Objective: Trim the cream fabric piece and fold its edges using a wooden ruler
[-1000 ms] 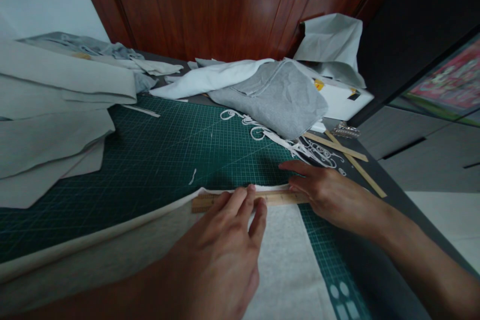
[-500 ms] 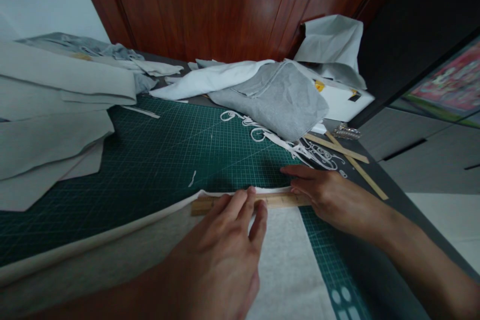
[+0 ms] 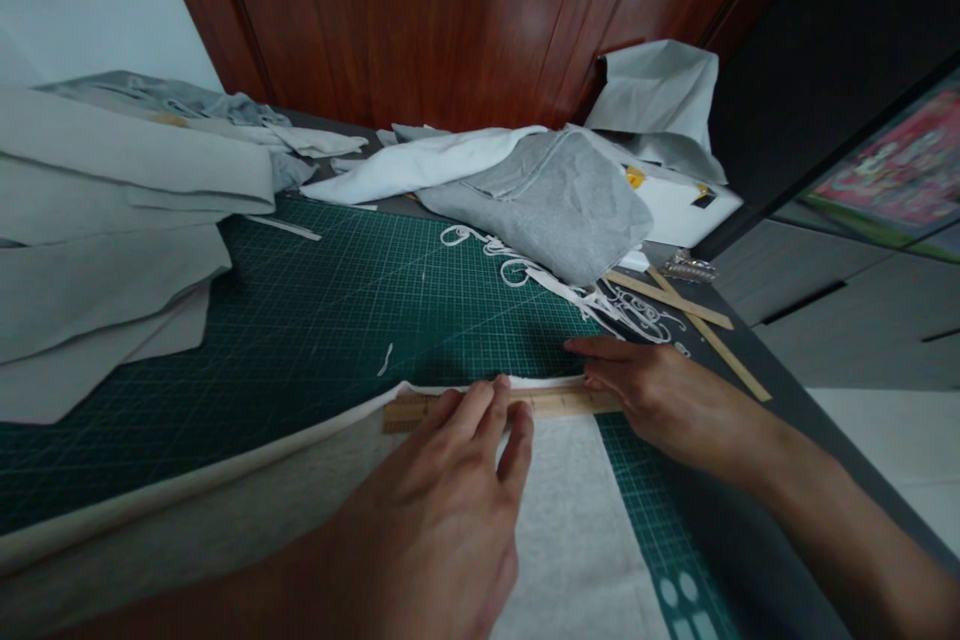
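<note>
A pale cloth (image 3: 577,500) lies on a green cutting mat (image 3: 337,290), its far edge folded over. Along that fold rests a wooden ruler (image 3: 559,404). My left hand (image 3: 442,480) is flat over the ruler, its fingers stretched out and fingertips at the folded edge. At the right end of the fold is my right hand (image 3: 652,385), with its index finger pointing out over the mat and its other fingers closed at the corner of cloth and ruler. Those fingertips are partly hidden.
Stacked pale fabric pieces (image 3: 112,250) lie at the left. Behind the mat are grey folded cloth (image 3: 547,205) and a white box (image 3: 675,200). White cord scraps (image 3: 585,295) and crossed wooden strips (image 3: 705,330) sit at the right. A dark cabinet (image 3: 825,290) stands beyond.
Both hands, the ruler and the cloth hold almost the same places. The view has shifted very slightly.
</note>
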`<action>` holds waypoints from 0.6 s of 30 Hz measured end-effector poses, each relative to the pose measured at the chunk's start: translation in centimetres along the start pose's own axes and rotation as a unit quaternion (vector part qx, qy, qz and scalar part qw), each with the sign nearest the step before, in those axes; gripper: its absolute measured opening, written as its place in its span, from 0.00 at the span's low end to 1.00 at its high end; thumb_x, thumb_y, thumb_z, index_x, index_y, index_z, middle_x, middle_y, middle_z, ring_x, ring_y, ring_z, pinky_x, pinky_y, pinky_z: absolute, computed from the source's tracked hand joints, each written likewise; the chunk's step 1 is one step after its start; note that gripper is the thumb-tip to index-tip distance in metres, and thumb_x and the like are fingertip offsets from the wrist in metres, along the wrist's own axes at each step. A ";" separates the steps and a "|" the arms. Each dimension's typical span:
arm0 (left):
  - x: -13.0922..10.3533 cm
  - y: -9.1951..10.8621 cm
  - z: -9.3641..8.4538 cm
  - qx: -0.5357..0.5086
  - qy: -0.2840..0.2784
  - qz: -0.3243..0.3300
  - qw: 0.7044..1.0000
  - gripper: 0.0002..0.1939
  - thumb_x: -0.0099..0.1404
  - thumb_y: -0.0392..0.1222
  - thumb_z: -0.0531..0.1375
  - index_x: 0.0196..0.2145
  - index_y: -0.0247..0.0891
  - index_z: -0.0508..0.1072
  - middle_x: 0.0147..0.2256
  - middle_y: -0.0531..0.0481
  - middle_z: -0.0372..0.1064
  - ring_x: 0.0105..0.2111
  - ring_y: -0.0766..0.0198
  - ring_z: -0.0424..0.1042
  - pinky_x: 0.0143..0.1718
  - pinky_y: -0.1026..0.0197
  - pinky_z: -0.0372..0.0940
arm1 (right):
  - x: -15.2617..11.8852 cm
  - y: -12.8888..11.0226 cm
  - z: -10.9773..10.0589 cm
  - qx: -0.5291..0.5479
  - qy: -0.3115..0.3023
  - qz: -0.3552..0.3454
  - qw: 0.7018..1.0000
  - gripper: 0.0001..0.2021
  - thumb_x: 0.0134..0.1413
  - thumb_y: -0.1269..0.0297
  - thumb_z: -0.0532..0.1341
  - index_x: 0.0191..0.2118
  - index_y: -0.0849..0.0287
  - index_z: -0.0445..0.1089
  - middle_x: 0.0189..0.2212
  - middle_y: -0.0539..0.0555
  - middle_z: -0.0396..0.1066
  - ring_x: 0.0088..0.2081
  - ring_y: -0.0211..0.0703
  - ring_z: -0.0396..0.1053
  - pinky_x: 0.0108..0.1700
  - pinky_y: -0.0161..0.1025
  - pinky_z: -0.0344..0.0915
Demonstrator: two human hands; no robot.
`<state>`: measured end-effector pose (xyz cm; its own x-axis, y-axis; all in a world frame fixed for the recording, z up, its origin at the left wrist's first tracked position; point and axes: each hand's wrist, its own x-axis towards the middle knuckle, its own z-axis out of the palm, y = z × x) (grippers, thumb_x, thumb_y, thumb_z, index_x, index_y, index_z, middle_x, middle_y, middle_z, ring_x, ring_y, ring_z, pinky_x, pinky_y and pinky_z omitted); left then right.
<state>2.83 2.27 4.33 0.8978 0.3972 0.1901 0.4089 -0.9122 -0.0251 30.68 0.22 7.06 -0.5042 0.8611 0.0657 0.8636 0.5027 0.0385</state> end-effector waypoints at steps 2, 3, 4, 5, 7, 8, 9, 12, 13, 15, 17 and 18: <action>0.1 -0.1 0.0 -0.002 0.001 0.002 1.000 0.34 0.70 0.43 0.52 0.68 0.22 0.68 0.68 0.23 0.62 0.67 0.36 0.67 0.62 0.40 0.68 | -0.1 0.1 0.1 0.000 -0.002 0.001 1.000 0.15 0.63 0.84 0.57 0.40 0.68 0.83 0.56 0.72 0.79 0.51 0.60 0.83 0.49 0.48 0.84; 0.2 -0.1 0.1 -0.003 0.001 0.001 1.000 0.34 0.70 0.43 0.52 0.68 0.22 0.67 0.68 0.23 0.61 0.67 0.36 0.67 0.61 0.40 0.68 | -0.2 0.2 0.2 -0.001 -0.002 0.006 1.000 0.15 0.64 0.84 0.57 0.40 0.68 0.82 0.56 0.71 0.79 0.51 0.60 0.83 0.49 0.48 0.84; 0.2 0.0 0.2 -0.004 -0.001 0.001 1.000 0.34 0.70 0.43 0.52 0.68 0.22 0.67 0.68 0.23 0.61 0.67 0.36 0.67 0.61 0.40 0.68 | -0.2 0.2 0.2 -0.002 -0.001 0.011 1.000 0.15 0.65 0.83 0.57 0.41 0.67 0.82 0.56 0.71 0.79 0.51 0.59 0.83 0.49 0.49 0.84; 0.2 0.0 0.2 -0.005 -0.001 0.002 1.000 0.34 0.70 0.43 0.52 0.68 0.22 0.68 0.68 0.22 0.61 0.66 0.35 0.67 0.61 0.40 0.68 | -0.4 0.3 0.3 -0.001 0.006 0.017 1.000 0.15 0.66 0.82 0.56 0.42 0.67 0.82 0.57 0.70 0.79 0.51 0.59 0.83 0.50 0.49 0.83; 0.1 0.0 0.4 -0.009 -0.003 0.002 1.000 0.34 0.70 0.43 0.53 0.68 0.21 0.68 0.68 0.21 0.61 0.66 0.34 0.67 0.61 0.39 0.67 | -0.8 0.6 0.2 0.008 0.034 0.037 0.999 0.14 0.69 0.78 0.56 0.45 0.65 0.81 0.56 0.68 0.80 0.52 0.57 0.82 0.53 0.50 0.81; 0.0 0.1 0.5 -0.012 -0.005 0.003 1.000 0.34 0.70 0.44 0.53 0.68 0.20 0.68 0.68 0.21 0.61 0.66 0.34 0.67 0.62 0.38 0.67 | -1.1 0.7 0.1 0.018 0.055 0.053 0.997 0.13 0.71 0.76 0.56 0.46 0.63 0.80 0.54 0.66 0.81 0.50 0.55 0.83 0.53 0.49 0.81; -0.1 0.1 0.5 -0.015 -0.006 0.004 1.000 0.34 0.70 0.44 0.53 0.68 0.20 0.67 0.68 0.20 0.61 0.66 0.33 0.67 0.62 0.38 0.66 | -1.5 0.8 -0.1 0.030 0.078 0.075 0.994 0.12 0.72 0.74 0.57 0.48 0.62 0.79 0.51 0.64 0.82 0.48 0.54 0.83 0.52 0.47 0.81; -0.2 0.0 0.6 -0.023 -0.016 0.001 1.000 0.35 0.70 0.46 0.54 0.69 0.20 0.66 0.68 0.22 0.61 0.66 0.33 0.66 0.63 0.38 0.66 | -3.0 0.9 -0.6 0.056 0.135 0.153 0.977 0.09 0.74 0.67 0.59 0.49 0.57 0.78 0.45 0.58 0.84 0.42 0.51 0.84 0.45 0.44 0.81; -0.3 -0.1 0.7 -0.025 -0.017 -0.001 1.000 0.35 0.71 0.46 0.54 0.69 0.20 0.66 0.69 0.22 0.60 0.67 0.33 0.65 0.63 0.38 0.65 | -3.5 0.8 -0.7 0.063 0.148 0.174 0.971 0.08 0.73 0.66 0.60 0.48 0.56 0.77 0.43 0.56 0.84 0.40 0.50 0.84 0.43 0.44 0.81; -0.3 -0.2 0.7 -0.030 -0.015 -0.003 0.999 0.35 0.72 0.47 0.53 0.70 0.22 0.65 0.69 0.23 0.59 0.68 0.33 0.64 0.64 0.37 0.64 | -4.3 0.3 -0.6 0.084 0.162 0.206 0.961 0.07 0.73 0.65 0.59 0.48 0.55 0.76 0.38 0.54 0.84 0.35 0.48 0.83 0.38 0.42 0.80; -0.4 -0.4 0.8 -0.038 -0.008 -0.001 0.999 0.35 0.73 0.47 0.52 0.70 0.22 0.65 0.70 0.23 0.58 0.68 0.34 0.63 0.65 0.37 0.63 | -5.0 -0.4 -0.3 0.104 0.166 0.224 0.955 0.08 0.74 0.66 0.57 0.49 0.55 0.74 0.37 0.55 0.83 0.31 0.46 0.82 0.34 0.41 0.79; -0.5 -0.4 0.8 -0.042 -0.008 0.000 0.999 0.34 0.73 0.48 0.52 0.70 0.23 0.65 0.70 0.23 0.57 0.69 0.34 0.62 0.66 0.37 0.63 | -5.2 -0.8 -0.1 0.108 0.166 0.221 0.955 0.09 0.75 0.67 0.55 0.50 0.55 0.74 0.39 0.57 0.82 0.33 0.47 0.82 0.36 0.42 0.80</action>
<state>2.36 2.56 3.43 0.9005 0.3983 0.1743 0.3945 -0.9171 0.0574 32.62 -4.65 6.74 -0.0313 0.9390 0.3425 0.9539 0.1304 -0.2703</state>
